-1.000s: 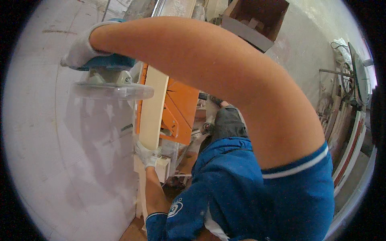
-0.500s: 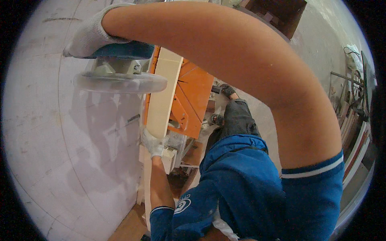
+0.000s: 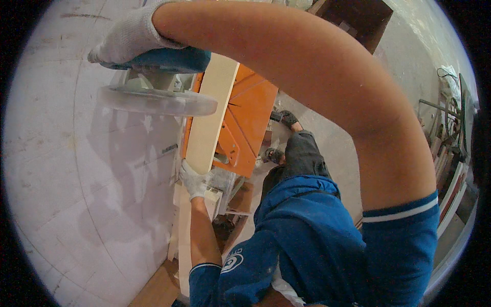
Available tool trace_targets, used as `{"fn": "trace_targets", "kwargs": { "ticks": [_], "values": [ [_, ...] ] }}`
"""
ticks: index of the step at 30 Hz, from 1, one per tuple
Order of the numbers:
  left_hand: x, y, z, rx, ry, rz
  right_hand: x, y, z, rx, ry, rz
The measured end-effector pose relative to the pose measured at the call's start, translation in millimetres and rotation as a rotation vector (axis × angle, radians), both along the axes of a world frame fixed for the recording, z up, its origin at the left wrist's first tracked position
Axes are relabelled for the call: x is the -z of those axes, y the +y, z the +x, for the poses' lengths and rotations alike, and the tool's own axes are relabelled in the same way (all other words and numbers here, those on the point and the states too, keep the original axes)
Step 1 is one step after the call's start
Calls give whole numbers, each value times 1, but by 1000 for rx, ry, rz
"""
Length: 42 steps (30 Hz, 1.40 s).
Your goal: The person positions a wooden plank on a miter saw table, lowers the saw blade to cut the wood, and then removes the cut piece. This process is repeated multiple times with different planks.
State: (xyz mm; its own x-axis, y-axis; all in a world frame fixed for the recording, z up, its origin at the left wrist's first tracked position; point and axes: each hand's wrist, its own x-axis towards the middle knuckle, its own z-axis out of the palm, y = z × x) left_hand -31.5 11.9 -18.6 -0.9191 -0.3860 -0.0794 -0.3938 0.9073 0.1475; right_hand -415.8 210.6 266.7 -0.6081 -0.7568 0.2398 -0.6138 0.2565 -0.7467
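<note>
My right hand (image 3: 127,40), in a whitish knitted glove, is wrapped over the blue top part of a mitre saw (image 3: 166,60) at the upper left. Below that part shows the saw's round, see-through blade guard (image 3: 161,101), one end of it over a long cream board (image 3: 207,130). The board lies along an orange saw table (image 3: 250,120). My left hand (image 3: 194,181), gloved too, grips the board's near end, with its fingers over the left edge. The blade itself cannot be made out, and the right fingertips are partly hidden.
A pale, marked wall (image 3: 76,153) rises close along the left. Dark trousers (image 3: 307,153) and sandals show right of the saw table. A brown box (image 3: 355,20) stands at the top right. Strips and scrap (image 3: 452,153) lean at the far right. Brown board (image 3: 156,286) lies at bottom left.
My right hand and the saw's top part have shifted a little to the right, and the guard sits slightly tilted. My left hand stays on the board's near end.
</note>
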Motion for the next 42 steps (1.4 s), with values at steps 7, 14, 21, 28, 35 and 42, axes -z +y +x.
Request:
{"fn": "trace_targets", "kwargs": {
  "ticks": [7, 14, 21, 28, 35, 42],
  "values": [
    [-9, 2, -3, 25, -36, 120, -8, 37, 32, 73, -83, -32],
    [-5, 1, 0, 34, 36, 99, -1, 45, 39, 102, -207, -46],
    [-6, 1, 1, 16, 17, 125, -1, 44, 38, 110, -246, -42],
    [1, -4, 3, -20, -13, 153, 5, 47, 42, 152, -143, -133],
    [-1, 0, 0, 41, 63, 79, 13, 16, 19, 5, 196, 22],
    [-10, 6, -2, 41, 91, 65, 53, 73, 46, 52, -111, 12]
  ]
}}
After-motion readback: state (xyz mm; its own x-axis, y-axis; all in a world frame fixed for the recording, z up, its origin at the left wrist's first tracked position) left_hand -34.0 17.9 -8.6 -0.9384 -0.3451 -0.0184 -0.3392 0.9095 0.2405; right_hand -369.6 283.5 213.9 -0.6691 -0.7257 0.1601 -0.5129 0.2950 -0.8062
